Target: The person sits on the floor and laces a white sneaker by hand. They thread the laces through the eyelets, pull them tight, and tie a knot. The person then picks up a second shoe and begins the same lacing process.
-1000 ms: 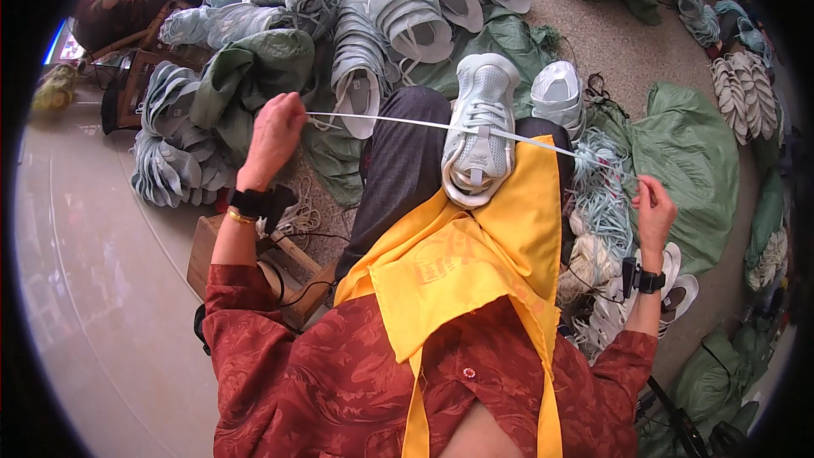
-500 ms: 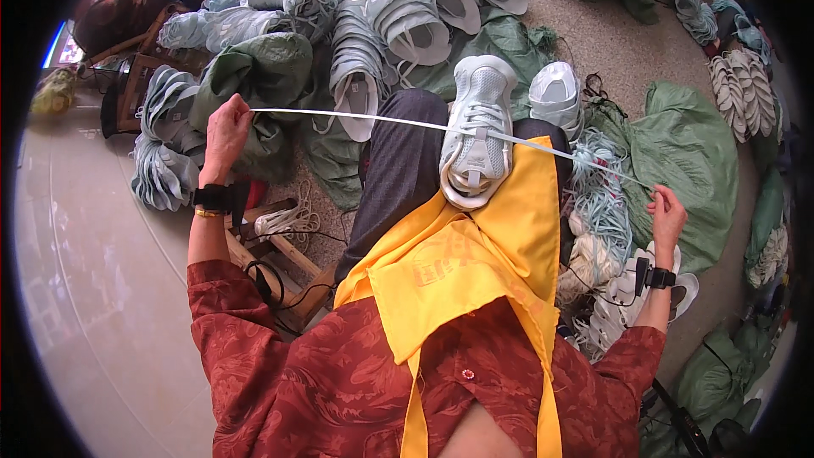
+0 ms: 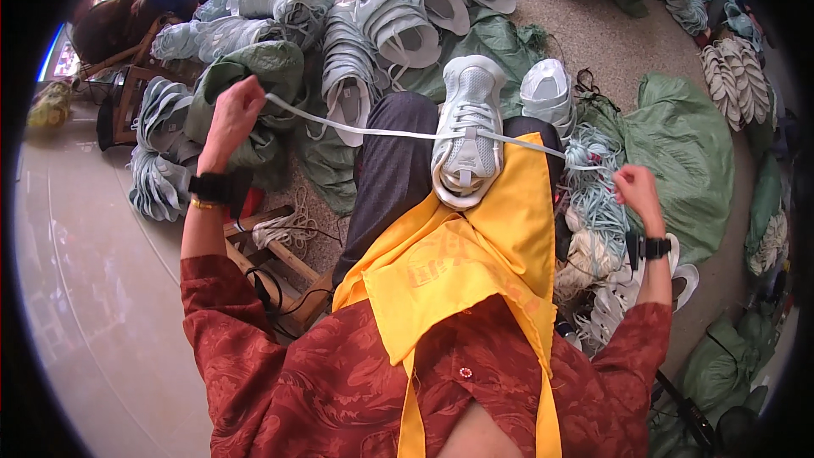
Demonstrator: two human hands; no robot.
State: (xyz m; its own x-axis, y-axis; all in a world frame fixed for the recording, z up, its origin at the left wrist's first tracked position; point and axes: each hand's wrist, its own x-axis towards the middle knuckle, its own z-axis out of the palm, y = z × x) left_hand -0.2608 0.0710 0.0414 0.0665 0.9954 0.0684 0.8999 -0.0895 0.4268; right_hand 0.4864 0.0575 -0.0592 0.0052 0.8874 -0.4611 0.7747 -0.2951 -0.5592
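Observation:
A pale grey-blue sneaker lies on my lap between my knees, its toe pointing away from me. A flat white shoelace runs out of its upper eyelets to both sides. My left hand is closed round the lace's left end, raised at the far left. On the right, my right hand pinches the other end, over a heap of light blue laces. The left stretch sags a little. A yellow apron covers part of my lap beneath the sneaker.
Stacked pale shoe uppers lie ahead and to the left. Another pale shoe stands beyond my right knee. A green sack lies at the right. A wooden stool with cords is by my left side.
My right hand has come inward, toward the sneaker. My left hand has moved slightly up and to the right. The lace, taut before, now hangs slacker on the left.

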